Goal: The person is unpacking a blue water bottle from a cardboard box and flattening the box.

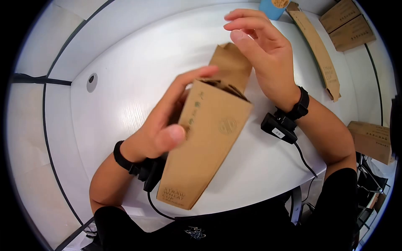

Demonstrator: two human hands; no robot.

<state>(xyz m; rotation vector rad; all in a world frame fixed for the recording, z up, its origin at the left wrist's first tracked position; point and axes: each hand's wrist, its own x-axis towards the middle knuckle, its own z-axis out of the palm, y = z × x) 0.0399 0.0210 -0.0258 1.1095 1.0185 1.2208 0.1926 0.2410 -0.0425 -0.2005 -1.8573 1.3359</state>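
Note:
A brown cardboard box (211,134) printed "straw wheat cup" is held at a tilt over the white table. My left hand (155,131) grips its left side, the thumb at the front edge and a finger reaching over the upper edge. The box's top end is open, with a long flap (231,65) standing up from it; the inside is mostly hidden. My right hand (270,54) is raised just beyond the flap, fingers curved and apart, with nothing visible in it. Each wrist wears a black strap with a small cabled device.
At the back stands a blue container (273,9) with a tan round patch. A long, narrow cardboard piece (316,46) lies along the right side. Cardboard boxes (352,34) sit at the back right, and another box (370,140) is at the lower right. A grommet (92,83) is set into the left side.

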